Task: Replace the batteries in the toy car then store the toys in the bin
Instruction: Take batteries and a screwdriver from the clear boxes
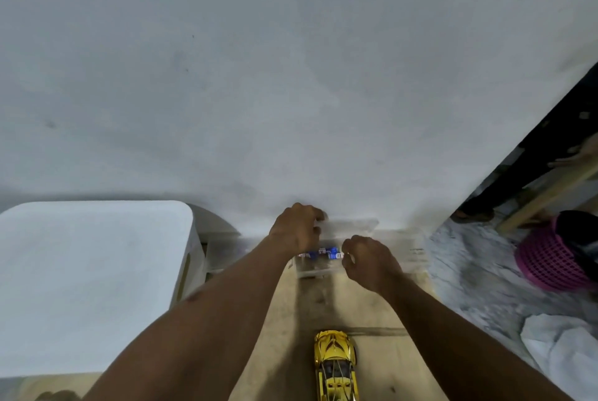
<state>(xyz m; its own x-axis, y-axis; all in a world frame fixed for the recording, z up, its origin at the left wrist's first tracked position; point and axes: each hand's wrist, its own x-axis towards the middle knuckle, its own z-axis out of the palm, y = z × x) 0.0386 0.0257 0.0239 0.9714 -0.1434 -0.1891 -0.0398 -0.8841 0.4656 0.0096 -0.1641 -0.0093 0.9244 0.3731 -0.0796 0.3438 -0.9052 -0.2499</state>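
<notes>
- A clear box (pixel 336 266) of blue batteries (pixel 325 253) is seen at frame centre.
- Its lid (pixel 349 226) is gripped by the left hand (pixel 296 229).
- The right hand (pixel 370 259) is curled at the box's edge; whether it grips cannot be told.
- A yellow toy car (pixel 335 365) is seen at bottom centre.

wall (pixel 291 60): plain white | floor (pixel 479 271): grey marbled | light: dim

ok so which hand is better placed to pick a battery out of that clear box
Probably the right hand: its curled fingertips sit beside the blue batteries in the clear box. The left hand is on the box's raised lid, apparently holding it open.
</notes>
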